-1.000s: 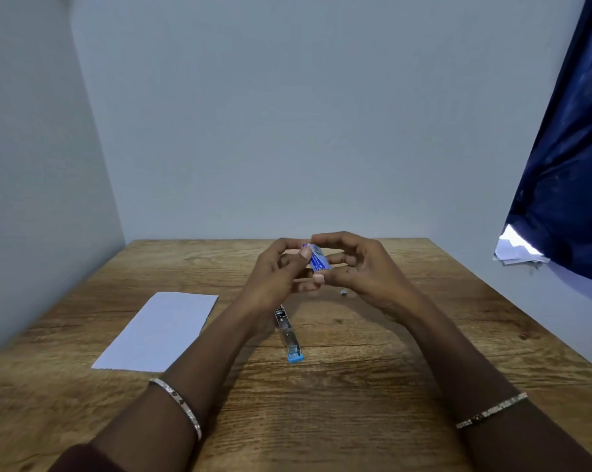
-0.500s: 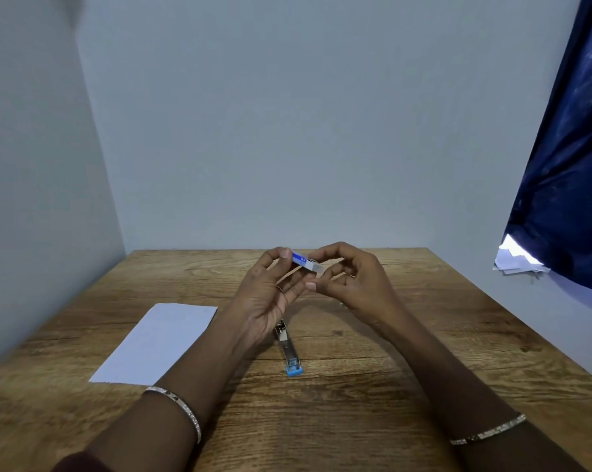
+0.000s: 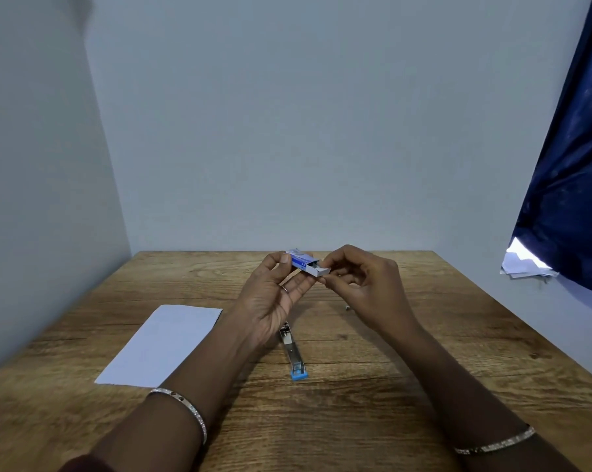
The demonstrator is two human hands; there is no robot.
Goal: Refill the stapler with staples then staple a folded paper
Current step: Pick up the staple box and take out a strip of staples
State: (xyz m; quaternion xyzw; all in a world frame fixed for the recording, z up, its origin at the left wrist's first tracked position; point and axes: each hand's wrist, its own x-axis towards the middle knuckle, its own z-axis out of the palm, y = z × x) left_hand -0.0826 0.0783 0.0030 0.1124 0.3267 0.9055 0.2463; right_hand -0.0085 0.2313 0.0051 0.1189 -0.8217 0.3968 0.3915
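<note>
Box: blue-and-white cardboard staple box (image 3: 303,261), gripped in left hand (image 3: 270,301).
Tray: grey inner tray (image 3: 319,271), pinched by right hand (image 3: 362,284) at 3 o'clock; best slid level.

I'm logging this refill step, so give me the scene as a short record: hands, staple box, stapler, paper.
left hand: holds the blue staple box above the table
right hand: pinches the end of the inner tray
inner tray: slid partly out of the box
stapler: lies on the table below the hands, untouched, blue end nearest
paper: white sheet flat on the table, left of the stapler
</note>
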